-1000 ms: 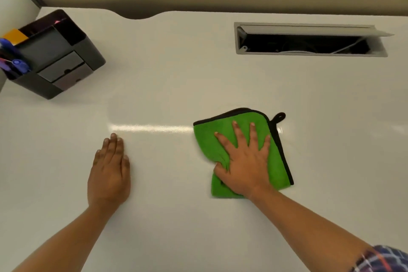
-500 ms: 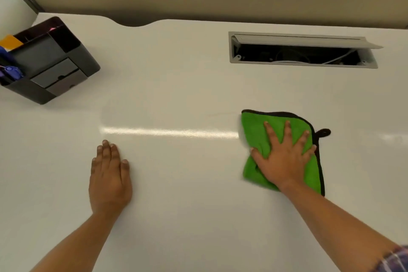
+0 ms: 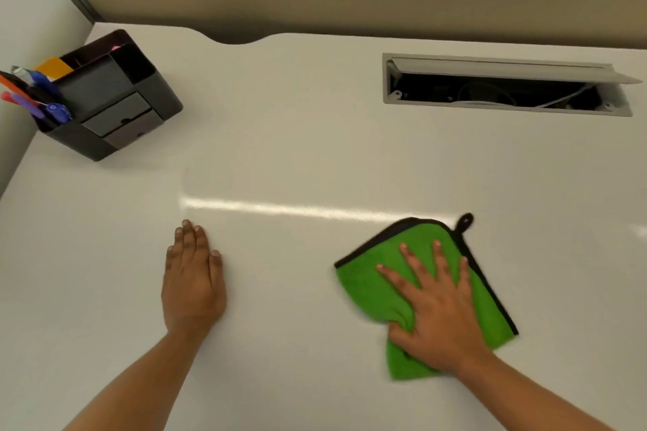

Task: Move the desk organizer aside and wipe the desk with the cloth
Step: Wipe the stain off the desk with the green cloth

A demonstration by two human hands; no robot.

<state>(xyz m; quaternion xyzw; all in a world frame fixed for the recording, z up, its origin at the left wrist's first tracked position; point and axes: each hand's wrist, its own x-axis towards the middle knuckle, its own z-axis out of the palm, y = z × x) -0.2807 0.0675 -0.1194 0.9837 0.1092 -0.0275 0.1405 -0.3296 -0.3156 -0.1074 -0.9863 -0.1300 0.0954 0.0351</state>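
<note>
Two bare hands lie on the white bench (image 3: 315, 157); the left hand (image 3: 193, 280) rests flat, palm down, with its fingers (image 3: 190, 238) straight and close together, and it holds nothing; the right hand (image 3: 437, 311) presses flat on the green cloth (image 3: 371, 290), with its fingers (image 3: 413, 262) spread wide on top of the cloth and the thumb tucked into a fold at the near side, so the cloth bunches up a little there; the hand pushes down on the cloth and does not lift it; the cloth has a thin black edge and a small black loop (image 3: 465, 220) at its far corner; it lies on the right part of the bench, well apart from the left hand; the black desk organizer (image 3: 115, 98) stands far away in the back left corner of the bench, near the wall; pens (image 3: 38, 98) in red, orange, blue and purple stick out of its left end, and something yellow shows behind them; a long cable slot (image 3: 507, 87) with its grey lid tipped open sits in the bench at the back right; a bright stripe of light shines on the bench between the organizer and the hands.
</note>
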